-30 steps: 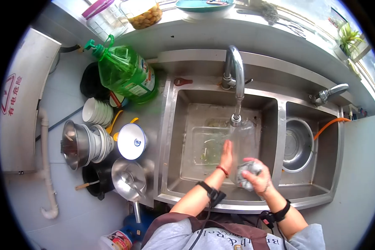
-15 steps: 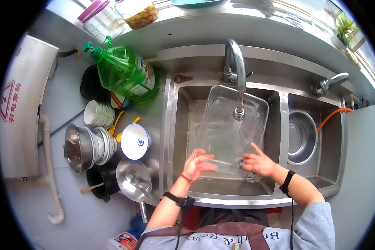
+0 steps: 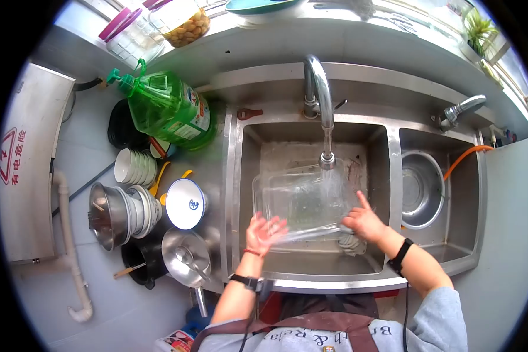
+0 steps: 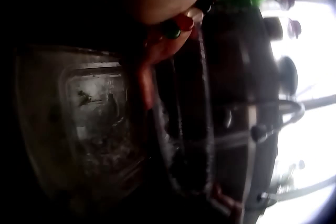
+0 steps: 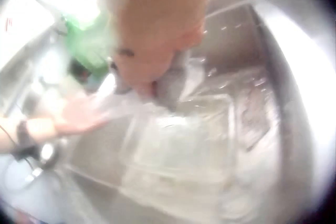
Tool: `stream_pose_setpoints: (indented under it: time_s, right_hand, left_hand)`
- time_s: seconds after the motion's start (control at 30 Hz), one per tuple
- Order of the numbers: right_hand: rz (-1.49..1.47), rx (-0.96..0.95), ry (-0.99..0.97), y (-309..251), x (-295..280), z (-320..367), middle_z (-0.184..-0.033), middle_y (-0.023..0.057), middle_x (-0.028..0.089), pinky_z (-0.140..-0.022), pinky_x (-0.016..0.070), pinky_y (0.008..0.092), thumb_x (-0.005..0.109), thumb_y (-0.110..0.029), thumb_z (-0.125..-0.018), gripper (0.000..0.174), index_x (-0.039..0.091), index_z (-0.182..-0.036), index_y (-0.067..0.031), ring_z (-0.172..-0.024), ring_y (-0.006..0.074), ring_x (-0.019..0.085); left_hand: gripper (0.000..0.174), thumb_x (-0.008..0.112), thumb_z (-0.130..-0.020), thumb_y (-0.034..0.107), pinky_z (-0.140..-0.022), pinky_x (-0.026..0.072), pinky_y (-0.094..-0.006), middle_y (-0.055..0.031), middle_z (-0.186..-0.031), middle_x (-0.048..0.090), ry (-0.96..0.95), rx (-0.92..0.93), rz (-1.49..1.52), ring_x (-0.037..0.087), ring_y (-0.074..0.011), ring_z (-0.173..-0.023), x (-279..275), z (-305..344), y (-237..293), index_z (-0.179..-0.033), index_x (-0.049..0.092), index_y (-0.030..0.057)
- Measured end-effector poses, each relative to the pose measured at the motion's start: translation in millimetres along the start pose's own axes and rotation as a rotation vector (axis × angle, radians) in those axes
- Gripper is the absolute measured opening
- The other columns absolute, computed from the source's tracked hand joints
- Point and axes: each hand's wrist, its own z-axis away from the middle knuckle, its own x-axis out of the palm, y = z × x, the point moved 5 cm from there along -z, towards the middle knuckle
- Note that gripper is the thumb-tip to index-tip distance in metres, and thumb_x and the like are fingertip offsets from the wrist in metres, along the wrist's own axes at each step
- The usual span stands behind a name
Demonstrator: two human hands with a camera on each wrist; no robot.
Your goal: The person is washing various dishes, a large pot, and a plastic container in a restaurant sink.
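Over the large sink basin (image 3: 372, 182), a clear rectangular container (image 3: 311, 232) is tilted beneath running water. My left hand (image 3: 265, 234) supports its left near corner, palm up with fingers spread. At the right near corner, my right hand (image 3: 365, 224) has its index finger extended and its other fingers curled at the rim, with a grey cloth (image 3: 352, 243) bunched below them. The right wrist view shows the grey cloth (image 5: 170, 88) under the right hand (image 5: 152, 50). In the dark left wrist view, another clear container (image 4: 97, 113) with green bits lies lower down.
The faucet (image 3: 320, 97) arches over the basin. A metal bowl (image 3: 419, 188) sits in the smaller basin at right. Left of the sink stand a green soap bottle (image 3: 167, 111), a white bowl (image 3: 185, 203), stacked dishes and a metal pan (image 3: 182, 249).
The clear container has tilted and shifted down and left from under the faucet, its near edge staying between the hands. Earlier, the left hand was flat beside it while the right gripped the cloth.
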Motion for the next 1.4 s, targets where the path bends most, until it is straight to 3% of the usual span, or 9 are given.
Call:
stream_pose_setpoints:
  time_s: [0.17,0.3,0.4,0.47,0.6,0.8,1.13,1.33,1.4]
  right_hand:
    - [-0.428,0.247,0.367,-108,43,-45,-0.084,0.0046,0.063,-0.112,0.0221,0.0559,0.068,-0.01,-0.063,0.039,0.059,-0.101,-0.014,-0.091,0.0241,0.062]
    - [-0.192,-0.045,0.002,-70,54,-13,-0.078,-0.0006,0.061,-0.113,0.0138,0.0602,0.074,-0.009,-0.054,0.051,0.062,-0.102,-0.0182,-0.086,0.0183,0.062]
    - [-0.082,0.015,0.031,-20,18,7,-0.068,-0.0021,0.058,-0.109,0.0107,0.0694,0.058,-0.009,-0.072,0.016,0.064,-0.082,-0.0192,-0.08,0.0165,0.062]
    - [0.002,0.045,0.017,-43,9,-17,-0.067,-0.0005,0.057,-0.109,0.012,0.0678,0.062,-0.01,-0.068,0.017,0.062,-0.084,-0.0159,-0.078,0.0191,0.062]
    - [-0.299,0.159,0.43,-120,53,-63,-0.074,0.0021,0.058,-0.109,0.0168,0.0657,0.071,-0.013,-0.056,0.039,0.059,-0.093,-0.0124,-0.084,0.0219,0.061]
    - [-0.032,-0.133,0.194,-58,47,-49,-0.076,-0.0013,0.054,-0.111,0.0195,0.0612,0.058,-0.007,-0.072,0.017,0.06,-0.085,-0.0184,-0.088,0.0204,0.057]
    - [-0.319,0.314,0.505,-7,-58,64,-0.119,0.0153,0.056,-0.091,0.0469,0.039,0.073,-0.006,-0.061,0.03,0.06,-0.088,-0.0037,-0.109,0.0332,0.056]
    - [-0.765,1.019,0.679,-9,-78,127,-0.092,0.0089,0.065,-0.082,0.0496,0.0362,0.083,-0.011,-0.06,0.035,0.06,-0.086,-0.0036,-0.086,0.0267,0.063]
    - [-0.525,0.815,0.78,-15,-97,142,-0.082,0.0061,0.064,-0.076,0.0489,0.0348,0.079,-0.006,-0.063,0.028,0.058,-0.081,-0.0051,-0.073,0.0238,0.061]
  left_hand:
    - [0.034,0.05,-0.082,0.007,-0.085,0.0516,-0.0597,-0.0262,-0.105,0.059,0.042,0.005,-0.096,0.063,-0.0433,-0.097,-8,-28,-105,-0.114,0.04,0.004]
    - [0.028,0.045,-0.079,0.003,-0.085,0.0531,-0.0558,-0.0294,-0.105,0.059,-0.25,-0.214,-0.246,0.063,-0.0438,-0.098,-37,-25,-66,-0.107,0.047,0.0015]
    - [0.023,0.05,-0.089,0.014,-0.091,0.0507,-0.0543,-0.0313,-0.115,0.056,-0.382,-0.253,-0.392,0.058,-0.0462,-0.107,-24,-13,-26,-0.109,0.051,0.0023]
    - [0.025,0.054,-0.092,0.021,-0.095,0.0484,-0.0487,-0.0264,-0.115,0.058,-0.214,-0.158,0.087,0.058,-0.0401,-0.109,28,27,-18,-0.109,0.051,0.0033]
    - [0.025,0.054,-0.092,0.022,-0.096,0.046,-0.0416,-0.0214,-0.113,0.061,-0.161,0.013,-0.073,0.058,-0.0314,-0.109,-2,4,-72,-0.111,0.05,0.0064]
    - [0.022,0.052,-0.089,0.014,-0.089,0.051,-0.0495,-0.0253,-0.114,0.059,-0.224,0.05,-0.401,0.062,-0.0385,-0.103,-4,16,-25,-0.109,0.048,0.0053]
    - [0.05,0.053,-0.08,-0.004,-0.09,0.0512,-0.0496,-0.0152,-0.111,0.06,-0.256,0.027,-0.357,0.058,-0.0348,-0.111,-49,-24,-31,-0.129,0.044,0.0038]
    - [0.056,0.053,-0.08,-0.008,-0.095,0.0474,-0.0397,-0.0136,-0.117,0.06,-0.416,-0.098,-0.449,0.058,-0.0289,-0.112,-16,-65,-102,-0.134,0.045,0.0038]
    - [0.052,0.053,-0.081,-0.007,-0.096,0.0459,-0.0367,-0.0136,-0.118,0.061,-0.498,0.008,-0.593,0.058,-0.0258,-0.113,9,-76,-115,-0.132,0.048,0.0042]
